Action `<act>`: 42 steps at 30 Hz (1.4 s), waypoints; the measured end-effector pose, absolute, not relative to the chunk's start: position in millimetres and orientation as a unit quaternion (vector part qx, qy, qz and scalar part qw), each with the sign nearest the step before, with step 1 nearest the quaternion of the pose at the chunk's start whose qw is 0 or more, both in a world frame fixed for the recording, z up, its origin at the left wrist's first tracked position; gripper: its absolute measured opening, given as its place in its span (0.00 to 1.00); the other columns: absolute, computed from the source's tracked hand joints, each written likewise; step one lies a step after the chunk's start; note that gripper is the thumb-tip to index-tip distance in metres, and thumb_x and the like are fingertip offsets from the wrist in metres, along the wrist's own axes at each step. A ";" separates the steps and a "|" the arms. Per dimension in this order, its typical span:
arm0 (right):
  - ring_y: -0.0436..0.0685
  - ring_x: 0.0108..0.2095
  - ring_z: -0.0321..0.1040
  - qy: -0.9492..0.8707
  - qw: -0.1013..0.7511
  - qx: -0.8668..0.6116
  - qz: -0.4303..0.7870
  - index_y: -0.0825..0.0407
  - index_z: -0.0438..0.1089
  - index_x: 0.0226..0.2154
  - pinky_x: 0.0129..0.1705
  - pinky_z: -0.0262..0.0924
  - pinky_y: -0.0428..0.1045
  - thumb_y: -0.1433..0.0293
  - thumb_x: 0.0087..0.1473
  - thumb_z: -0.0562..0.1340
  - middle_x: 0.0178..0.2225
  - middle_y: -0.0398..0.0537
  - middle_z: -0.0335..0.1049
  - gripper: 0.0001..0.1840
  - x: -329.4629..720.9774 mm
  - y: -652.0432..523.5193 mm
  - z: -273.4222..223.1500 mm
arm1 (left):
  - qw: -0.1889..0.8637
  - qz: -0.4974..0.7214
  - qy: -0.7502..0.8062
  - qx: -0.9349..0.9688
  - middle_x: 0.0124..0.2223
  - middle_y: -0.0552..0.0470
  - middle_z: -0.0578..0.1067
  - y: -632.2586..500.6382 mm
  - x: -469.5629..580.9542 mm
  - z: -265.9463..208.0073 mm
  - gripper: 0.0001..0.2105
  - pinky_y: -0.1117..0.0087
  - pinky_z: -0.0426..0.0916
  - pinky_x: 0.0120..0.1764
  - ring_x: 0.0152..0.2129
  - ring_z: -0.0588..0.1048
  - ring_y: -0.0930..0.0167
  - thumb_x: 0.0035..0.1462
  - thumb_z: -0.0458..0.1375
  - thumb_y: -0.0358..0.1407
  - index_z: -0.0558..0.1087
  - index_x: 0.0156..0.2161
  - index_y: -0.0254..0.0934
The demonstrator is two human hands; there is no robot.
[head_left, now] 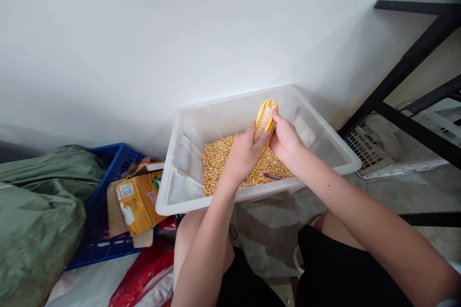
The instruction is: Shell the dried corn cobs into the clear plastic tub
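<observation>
An ear of corn (265, 119) is held tilted above a translucent plastic bin (212, 114). A pale strip with the kernels gone runs along its upper side, with yellow rows left on both edges. My left hand (245, 152) is closed round the lower part of the ear. Around its right side near the top, my right hand (285, 138) grips it with the thumb on the bared strip. Loose corn kernels (219, 160) cover the bin floor below both hands. A dark reddish stick-like tool (273, 176) lies on the kernels by the near wall.
Left of the bin stands a blue crate (97, 201) with a torn yellow cardboard box (142, 199) and a green sack (39, 216). A red bag (144, 268) lies in front. On the right are a black metal frame (414, 57) and a white basket (367, 153). A wall rises behind.
</observation>
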State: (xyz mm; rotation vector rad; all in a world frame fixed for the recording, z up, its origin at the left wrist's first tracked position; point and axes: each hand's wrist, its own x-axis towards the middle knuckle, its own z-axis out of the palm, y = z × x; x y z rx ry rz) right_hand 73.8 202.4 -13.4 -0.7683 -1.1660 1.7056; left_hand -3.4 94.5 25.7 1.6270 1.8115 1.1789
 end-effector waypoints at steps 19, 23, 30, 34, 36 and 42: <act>0.63 0.38 0.74 -0.392 0.481 -0.377 0.688 0.46 0.64 0.32 0.35 0.70 0.56 0.39 0.52 0.56 0.32 0.51 0.74 0.27 70.6 194.2 -21.5 | 0.068 0.229 0.708 0.665 0.40 0.32 0.78 96.4 3.1 15.9 0.25 0.60 0.67 0.41 0.38 0.78 0.56 0.70 0.35 0.41 0.61 0.60 0.26; 0.63 0.39 0.74 -0.411 0.476 -0.379 0.679 0.46 0.64 0.33 0.34 0.70 0.55 0.38 0.51 0.56 0.32 0.51 0.74 0.29 70.5 196.2 -24.4 | 0.065 0.228 0.713 0.659 0.39 0.33 0.78 95.5 3.9 15.8 0.25 0.61 0.67 0.41 0.36 0.78 0.57 0.70 0.35 0.42 0.63 0.58 0.27; 0.63 0.39 0.75 -0.417 0.467 -0.384 0.679 0.46 0.64 0.31 0.34 0.70 0.55 0.38 0.51 0.55 0.30 0.50 0.74 0.29 70.0 198.4 -27.5 | 0.072 0.247 0.712 0.654 0.38 0.34 0.78 95.3 4.3 14.6 0.24 0.60 0.68 0.40 0.34 0.78 0.57 0.69 0.35 0.41 0.65 0.57 0.29; 0.63 0.39 0.74 -0.407 0.461 -0.374 0.694 0.47 0.64 0.32 0.35 0.71 0.56 0.39 0.51 0.58 0.32 0.51 0.74 0.27 71.7 199.4 -24.0 | 0.094 0.278 0.707 0.643 0.38 0.35 0.78 94.6 2.8 13.9 0.23 0.61 0.67 0.41 0.34 0.78 0.57 0.69 0.36 0.42 0.67 0.54 0.31; 0.64 0.41 0.74 -0.414 0.452 -0.351 0.708 0.47 0.65 0.33 0.36 0.71 0.57 0.41 0.50 0.59 0.33 0.52 0.75 0.26 73.4 200.2 -19.9 | 0.108 0.314 0.706 0.625 0.38 0.38 0.79 94.0 1.4 14.0 0.22 0.62 0.67 0.40 0.34 0.78 0.58 0.69 0.37 0.43 0.68 0.53 0.33; 0.64 0.41 0.72 -0.474 0.391 -0.256 0.746 0.48 0.66 0.39 0.42 0.70 0.59 0.53 0.48 0.62 0.38 0.51 0.74 0.20 78.3 191.6 -4.6 | 0.158 0.474 0.683 0.532 0.42 0.45 0.79 93.8 -0.2 17.8 0.20 0.66 0.65 0.42 0.39 0.76 0.62 0.68 0.42 0.46 0.73 0.48 0.38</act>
